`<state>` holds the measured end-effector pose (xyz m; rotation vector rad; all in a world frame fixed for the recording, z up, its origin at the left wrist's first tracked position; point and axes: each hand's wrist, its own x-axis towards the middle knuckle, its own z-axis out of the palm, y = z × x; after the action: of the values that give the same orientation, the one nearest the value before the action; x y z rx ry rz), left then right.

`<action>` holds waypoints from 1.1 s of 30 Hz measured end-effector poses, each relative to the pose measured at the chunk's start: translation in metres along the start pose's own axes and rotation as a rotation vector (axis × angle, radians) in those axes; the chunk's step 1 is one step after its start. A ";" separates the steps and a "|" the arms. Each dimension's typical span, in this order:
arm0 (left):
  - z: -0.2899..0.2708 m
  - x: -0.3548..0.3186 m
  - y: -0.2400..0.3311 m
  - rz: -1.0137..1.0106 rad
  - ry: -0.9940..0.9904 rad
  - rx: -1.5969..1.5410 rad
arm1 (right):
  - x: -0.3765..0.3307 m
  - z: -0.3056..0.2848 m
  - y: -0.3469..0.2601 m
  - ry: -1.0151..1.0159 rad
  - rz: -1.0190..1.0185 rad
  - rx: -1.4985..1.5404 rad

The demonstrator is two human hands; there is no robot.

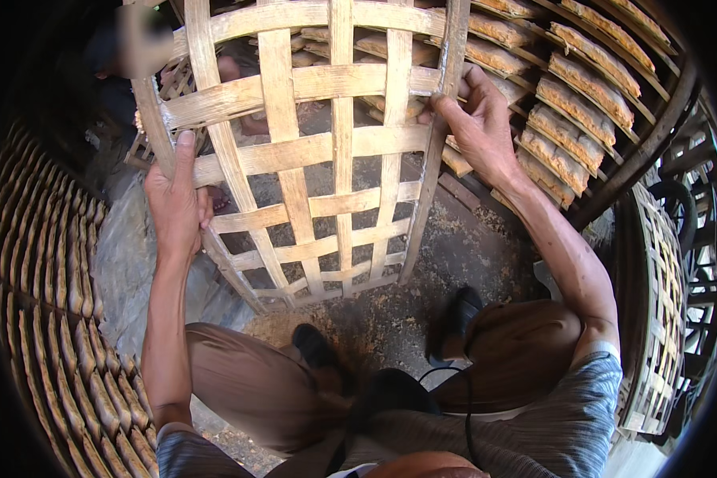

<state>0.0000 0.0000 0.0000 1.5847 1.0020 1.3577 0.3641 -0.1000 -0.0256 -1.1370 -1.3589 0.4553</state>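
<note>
Woven bamboo tray [311, 151] held upright over ground, before knees. Left hand [175, 207] clenched on left rim, right hand [478, 127] gripped on right rim. Judged light, stiff, springy; open lattice fragile. Best held by thick rim.

A dark, gritty floor [462, 247] is seen at the centre, strewn with pale chaff nearby. On the left, rows of flat brown cakes are laid out on a curved rack [48, 319], beside which a grey plastic sheet [123, 263] is spread. At the far right, further woven trays [581, 95] loaded with similar cakes are stacked on a slant. At the right edge, empty bamboo trays [653, 303] are stood on edge. Bright daylight is cast over everything.
</note>
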 end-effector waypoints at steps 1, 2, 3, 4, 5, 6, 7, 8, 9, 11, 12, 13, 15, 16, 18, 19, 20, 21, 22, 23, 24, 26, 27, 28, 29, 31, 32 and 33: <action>0.000 0.005 0.007 0.018 0.001 -0.005 | 0.004 0.001 -0.002 0.021 -0.017 -0.001; 0.001 0.009 0.013 0.036 0.002 -0.010 | 0.009 0.001 -0.004 0.043 -0.034 -0.002; -0.004 -0.016 0.005 -0.046 -0.015 0.027 | -0.024 0.008 0.006 0.063 0.006 -0.035; -0.003 -0.014 0.010 -0.037 -0.016 0.033 | -0.023 0.007 0.005 0.100 -0.048 -0.082; -0.002 -0.014 0.014 -0.027 -0.018 0.040 | -0.023 0.007 0.003 0.139 -0.102 -0.128; 0.007 -0.010 0.016 -0.011 -0.008 0.012 | -0.013 0.002 -0.006 0.245 -0.225 -0.289; 0.011 -0.011 0.016 -0.011 -0.001 -0.006 | -0.009 -0.004 -0.007 0.202 -0.277 -0.399; 0.017 -0.012 0.014 -0.011 0.006 -0.025 | -0.006 -0.013 -0.009 0.161 -0.329 -0.509; 0.014 -0.014 0.017 -0.031 0.002 -0.026 | -0.008 -0.012 -0.007 0.131 -0.356 -0.592; 0.009 -0.019 0.020 -0.071 -0.005 -0.028 | -0.012 -0.004 -0.003 0.203 -0.381 -0.656; 0.009 -0.022 0.018 -0.066 -0.005 -0.037 | -0.009 -0.005 -0.001 0.210 -0.422 -0.720; 0.009 -0.024 0.015 -0.060 -0.003 -0.045 | -0.005 -0.006 0.003 0.218 -0.463 -0.782; 0.008 -0.025 0.013 -0.070 0.002 -0.078 | 0.005 -0.006 0.007 0.267 -0.618 -0.844; 0.007 -0.026 0.013 -0.085 0.006 -0.103 | 0.008 -0.002 0.006 0.280 -0.616 -0.851; 0.006 -0.024 0.010 -0.053 -0.012 -0.138 | 0.009 0.000 -0.004 0.300 -0.624 -0.934; 0.010 -0.023 0.011 -0.045 -0.027 -0.142 | 0.010 -0.003 -0.008 0.308 -0.607 -0.999; 0.019 -0.025 0.012 -0.056 -0.045 -0.164 | 0.005 -0.009 -0.007 0.321 -0.641 -1.010; 0.015 -0.025 0.016 -0.064 -0.041 -0.129 | 0.003 0.001 -0.008 0.347 -0.567 -0.994; 0.015 -0.020 0.013 -0.037 -0.062 -0.131 | 0.005 -0.003 -0.010 0.343 -0.576 -1.061; 0.018 -0.020 0.013 -0.031 -0.054 -0.130 | 0.007 -0.004 -0.012 0.353 -0.637 -1.101; 0.022 -0.021 0.014 -0.029 -0.069 -0.141 | 0.005 -0.009 -0.009 0.342 -0.632 -1.116; 0.019 -0.023 0.012 -0.038 -0.083 -0.154 | 0.004 -0.004 -0.001 0.308 -0.603 -1.116; 0.018 -0.023 0.010 -0.045 -0.101 -0.173 | 0.001 -0.002 0.000 0.292 -0.576 -1.125; 0.017 -0.023 0.008 -0.052 -0.120 -0.191 | -0.001 0.000 0.000 0.277 -0.548 -1.136; 0.017 -0.025 0.005 -0.050 -0.109 -0.185 | -0.004 0.002 0.001 0.239 -0.515 -1.160; 0.019 -0.024 0.002 -0.035 -0.095 -0.173 | -0.007 0.004 0.000 0.176 -0.452 -1.212; 0.020 -0.022 -0.004 -0.011 -0.096 -0.114 | -0.008 0.003 0.000 0.115 -0.484 -1.241; 0.021 -0.017 -0.014 0.017 -0.095 -0.057 | -0.008 0.001 0.002 0.056 -0.521 -1.270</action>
<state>0.0183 -0.0121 -0.0207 1.6034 0.8868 1.2985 0.3620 -0.1055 -0.0312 -1.6425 -1.8372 -0.9603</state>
